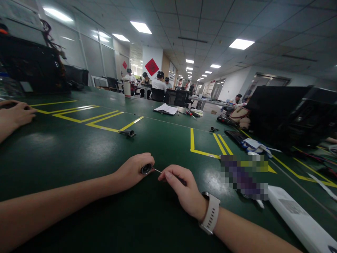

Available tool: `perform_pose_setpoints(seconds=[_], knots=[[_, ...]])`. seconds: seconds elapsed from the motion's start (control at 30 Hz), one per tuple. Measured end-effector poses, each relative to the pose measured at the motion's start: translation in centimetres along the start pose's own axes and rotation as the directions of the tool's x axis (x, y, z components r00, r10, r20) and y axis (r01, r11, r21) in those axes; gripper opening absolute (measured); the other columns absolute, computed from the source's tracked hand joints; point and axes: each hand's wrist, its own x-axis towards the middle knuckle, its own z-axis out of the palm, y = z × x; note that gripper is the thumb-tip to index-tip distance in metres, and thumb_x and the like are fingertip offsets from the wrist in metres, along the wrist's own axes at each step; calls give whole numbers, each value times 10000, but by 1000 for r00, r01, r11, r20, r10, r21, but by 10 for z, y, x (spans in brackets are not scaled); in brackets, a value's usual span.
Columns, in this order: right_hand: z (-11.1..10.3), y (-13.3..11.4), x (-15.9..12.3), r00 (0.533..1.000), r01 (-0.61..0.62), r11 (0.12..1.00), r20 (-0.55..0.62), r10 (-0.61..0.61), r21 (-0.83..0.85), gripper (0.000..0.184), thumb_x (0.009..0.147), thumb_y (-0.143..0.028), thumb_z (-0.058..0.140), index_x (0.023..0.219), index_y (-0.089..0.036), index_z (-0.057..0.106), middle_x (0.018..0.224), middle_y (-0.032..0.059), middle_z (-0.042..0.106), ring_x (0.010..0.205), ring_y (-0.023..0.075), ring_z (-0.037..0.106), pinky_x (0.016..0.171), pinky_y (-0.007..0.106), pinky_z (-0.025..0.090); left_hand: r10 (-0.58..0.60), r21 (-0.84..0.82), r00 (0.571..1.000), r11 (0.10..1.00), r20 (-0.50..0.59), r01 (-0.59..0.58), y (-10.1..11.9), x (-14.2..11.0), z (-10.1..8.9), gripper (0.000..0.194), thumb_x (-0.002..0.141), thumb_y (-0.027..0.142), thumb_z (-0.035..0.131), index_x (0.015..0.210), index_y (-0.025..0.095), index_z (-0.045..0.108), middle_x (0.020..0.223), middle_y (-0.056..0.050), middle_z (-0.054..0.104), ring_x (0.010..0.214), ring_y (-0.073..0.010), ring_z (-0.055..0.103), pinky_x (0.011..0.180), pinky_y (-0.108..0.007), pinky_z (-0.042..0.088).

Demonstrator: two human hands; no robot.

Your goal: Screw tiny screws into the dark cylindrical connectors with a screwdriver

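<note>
From the head camera, nearest the lens lay the two bare forearms, stretched across the dark green surface (pixel 79 147) toward its middle. The left hand (pixel 131 170) rested on the surface with its grip clenched around a small dark cylindrical part (pixel 146 169), whose round end faced the right hand. The right hand (pixel 179 184), with a pale watch (pixel 210 212) on its wrist, lay just beside it, its fingertips pinched on a thin metal pin (pixel 157 170) that ran from the cylinder's end to the thumb. Both things sat low on the surface, between the two hands and near the centre of the view. Farther off, a second similar dark cylinder (pixel 128 133) lay on a yellow floor-style marking line (pixel 105 121). At the left edge another person's hand (pixel 17 114) rested flat on the surface. To the right lay a long white box (pixel 297 219), with a pair of white gloves (pixel 256 144) beyond it and a black case (pixel 289 114) behind those. A clipboard with papers (pixel 166 109) and a red-handled screwdriver (pixel 190 113) sat toward the far side, and seated people (pixel 159 82) worked at desks in the background.
</note>
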Motion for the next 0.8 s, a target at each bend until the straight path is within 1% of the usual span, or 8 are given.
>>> perform_pose_setpoints(seconds=[0.1,0.2,0.33,0.47,0.57,0.67,0.73,0.8], knots=[[1,-2,-1,1000,15,999,28,-14,-29,246,864,-278,475,745,-171,661,716,27,619,727,158,559,705,293,408,-2,23,1000,1000,-4,2,0,-1,0,114,795,189,487,684,164,489,730,8,509,667,-129,487,589,-233,336],[0,2,3,996,-78,985,60,70,155,253,854,-275,472,736,-165,667,726,38,635,723,160,563,699,293,418,10,29,1000,1000,7,-10,2,-1,-1,110,795,179,483,686,164,493,729,6,508,666,-129,485,587,-234,333],[-2,11,9,978,-208,839,82,194,503,218,808,-243,487,709,-150,657,708,52,654,669,151,563,656,280,419,38,9,999,999,3,-38,4,-1,-3,146,807,211,474,670,161,485,713,4,495,647,-128,475,577,-234,331],[-2,16,12,970,-229,771,75,231,594,203,787,-221,495,686,-141,652,680,55,655,635,144,557,629,272,412,65,-19,998,998,10,-65,4,0,-3,183,821,234,459,656,158,478,694,5,484,625,-123,465,573,-234,332],[-2,14,9,987,-150,858,20,161,492,221,817,-248,491,712,-153,660,703,48,653,684,156,566,673,289,425,49,-16,999,999,5,-49,4,0,-3,169,817,223,469,662,158,481,695,6,488,628,-124,469,576,-235,332],[-1,7,3,998,-54,977,-7,56,207,248,856,-263,469,743,-166,668,733,41,641,728,161,565,702,296,420,24,1,1000,1000,10,-25,2,-1,-1,124,804,194,487,685,159,489,720,4,504,655,-129,483,588,-235,336],[1,1,-1,1000,26,1000,-2,-26,-5,245,865,-262,467,753,-173,666,731,33,625,725,157,557,698,293,407,14,21,1000,1000,6,-14,0,-2,0,103,796,172,489,693,161,490,729,5,507,667,-131,487,593,-235,336],[2,-4,-3,997,76,992,11,-75,-103,237,865,-260,471,749,-179,661,714,25,610,711,152,549,688,288,399,10,39,1000,999,3,-10,0,-2,1,104,792,162,485,688,164,489,727,8,506,669,-132,487,596,-236,336]])
